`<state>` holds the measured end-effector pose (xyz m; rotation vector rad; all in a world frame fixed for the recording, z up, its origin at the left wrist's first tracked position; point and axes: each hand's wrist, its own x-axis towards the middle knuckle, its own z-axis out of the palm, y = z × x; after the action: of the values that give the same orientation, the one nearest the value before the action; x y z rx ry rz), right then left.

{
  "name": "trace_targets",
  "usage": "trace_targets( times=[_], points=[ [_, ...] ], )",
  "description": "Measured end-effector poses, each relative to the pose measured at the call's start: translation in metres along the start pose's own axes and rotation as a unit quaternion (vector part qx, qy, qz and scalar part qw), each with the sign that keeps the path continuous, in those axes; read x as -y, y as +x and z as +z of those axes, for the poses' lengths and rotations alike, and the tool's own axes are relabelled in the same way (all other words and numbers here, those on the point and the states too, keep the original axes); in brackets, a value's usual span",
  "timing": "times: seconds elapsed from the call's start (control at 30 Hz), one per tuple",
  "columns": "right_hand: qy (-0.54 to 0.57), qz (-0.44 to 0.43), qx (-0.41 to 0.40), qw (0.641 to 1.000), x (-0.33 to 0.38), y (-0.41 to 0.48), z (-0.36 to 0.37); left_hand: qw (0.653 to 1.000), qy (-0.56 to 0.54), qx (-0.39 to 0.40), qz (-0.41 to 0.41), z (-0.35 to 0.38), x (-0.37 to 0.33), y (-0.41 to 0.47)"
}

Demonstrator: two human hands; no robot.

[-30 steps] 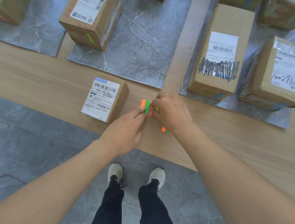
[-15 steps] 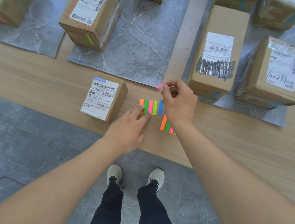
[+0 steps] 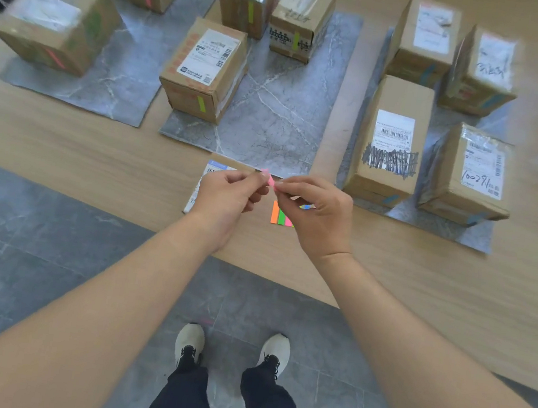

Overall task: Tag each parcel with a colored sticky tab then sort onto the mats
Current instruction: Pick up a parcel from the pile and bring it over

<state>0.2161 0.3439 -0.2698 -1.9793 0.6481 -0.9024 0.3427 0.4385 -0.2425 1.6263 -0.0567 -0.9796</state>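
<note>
Plainly the pink sticky tab (image 3: 268, 178) is pinched at either end — left hand (image 3: 227, 198) and right hand (image 3: 317, 216), its long axis running across between them — while the small parcel (image 3: 211, 170) lies on the table (image 3: 61, 147) just beneath the left hand, the nearer one.

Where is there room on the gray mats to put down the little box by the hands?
The middle mat has the most room: its front right part, beside the box with the yellow tab, is bare. The left mat has a bare front corner. The right mat is crowded with four boxes.
</note>
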Motion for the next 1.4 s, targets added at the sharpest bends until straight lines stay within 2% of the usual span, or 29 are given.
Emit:
trace_targets(
  times=[0.17, 0.33, 0.43, 0.53, 0.63, 0.7, 0.77, 0.87, 1.0, 1.13, 1.4],
  points=[
    [-0.055, -0.019, 0.009, 0.998, 0.026, -0.010, 0.017, 0.998, 0.036, 0.043, 0.020, -0.033, -0.013, -0.012],
    [-0.119, 0.027, -0.021, 0.992, 0.041, -0.027, 0.040, 0.988, 0.123, 0.056, 0.074, -0.075, -0.013, -0.013],
    [-0.147, 0.060, -0.013, 0.987, 0.052, -0.041, 0.055, 0.981, 0.152, 0.078, 0.095, -0.095, -0.006, -0.008],
    [-0.170, 0.109, 0.034, 0.979, 0.059, -0.051, 0.070, 0.974, 0.177, 0.085, 0.112, -0.111, 0.006, -0.004],
    [-0.194, 0.186, 0.131, 0.954, 0.065, -0.059, 0.080, 0.973, 0.178, 0.088, 0.114, -0.123, 0.023, -0.004],
    [-0.206, 0.200, 0.178, 0.941, 0.064, -0.064, 0.087, 0.969, 0.190, 0.107, 0.120, -0.128, 0.036, -0.005],
    [-0.213, 0.193, 0.195, 0.938, 0.059, -0.068, 0.094, 0.965, 0.205, 0.111, 0.123, -0.131, 0.049, -0.006],
    [-0.200, 0.187, 0.162, 0.948, 0.049, -0.072, 0.102, 0.965, 0.207, 0.100, 0.127, -0.130, 0.064, -0.003],
    [-0.194, 0.131, 0.130, 0.963, 0.030, -0.075, 0.107, 0.964, 0.221, 0.087, 0.122, -0.125, 0.083, 0.007],
    [-0.202, 0.083, 0.111, 0.969, 0.016, -0.080, 0.104, 0.973, 0.188, 0.079, 0.111, -0.118, 0.095, 0.012],
    [-0.246, 0.038, 0.096, 0.964, 0.003, -0.070, 0.108, 0.978, 0.172, 0.066, 0.098, -0.111, 0.101, 0.014]
  ],
)
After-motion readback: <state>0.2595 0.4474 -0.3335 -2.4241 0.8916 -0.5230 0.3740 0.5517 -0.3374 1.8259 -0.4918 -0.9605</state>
